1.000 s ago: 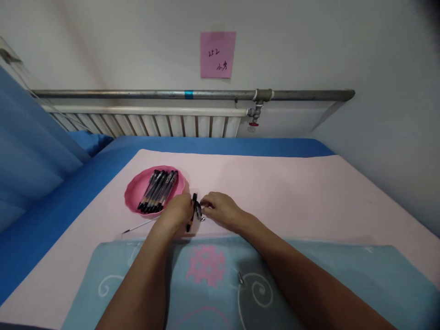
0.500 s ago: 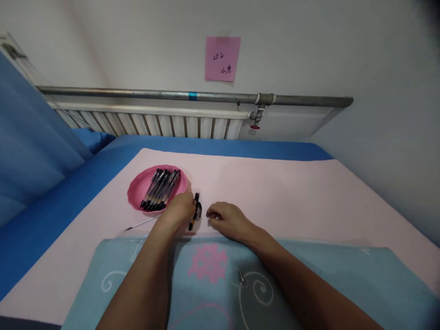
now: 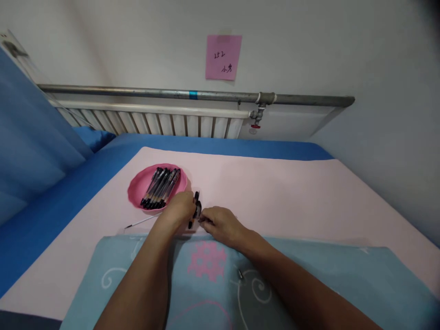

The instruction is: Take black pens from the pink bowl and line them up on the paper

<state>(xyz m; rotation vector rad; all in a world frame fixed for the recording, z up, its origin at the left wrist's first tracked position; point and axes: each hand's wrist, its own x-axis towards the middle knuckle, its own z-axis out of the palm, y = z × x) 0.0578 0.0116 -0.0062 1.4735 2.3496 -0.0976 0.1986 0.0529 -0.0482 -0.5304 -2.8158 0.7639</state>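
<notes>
My left hand (image 3: 181, 207) is closed around black pen parts (image 3: 191, 223), which stick out past the fingers at top and bottom; a black cap with a clip shows among them. Whether they form one pen or two, I cannot tell. My right hand (image 3: 220, 222) is pinched, its fingertips right against these pen parts; whatever they hold is too small to make out. Behind my left hand lies a pink scalloped dish (image 3: 133, 192) with several black capped gel pens (image 3: 161, 189) side by side. A thin white refill (image 3: 142, 221) with a dark tip lies on the pink sheet by the dish.
A pink sheet (image 3: 275, 192) covers the surface, with a blue edge (image 3: 220, 145) beyond. In front is a light blue patterned cloth (image 3: 309, 261) bearing a small metallic tip (image 3: 240, 274). At the back run a radiator (image 3: 178, 124) and a pipe (image 3: 137, 91); a blue curtain (image 3: 30, 137) hangs left.
My right hand has moved left, and its pinched fingertips have come up against the pen parts in my left hand. My left hand has stayed almost still.
</notes>
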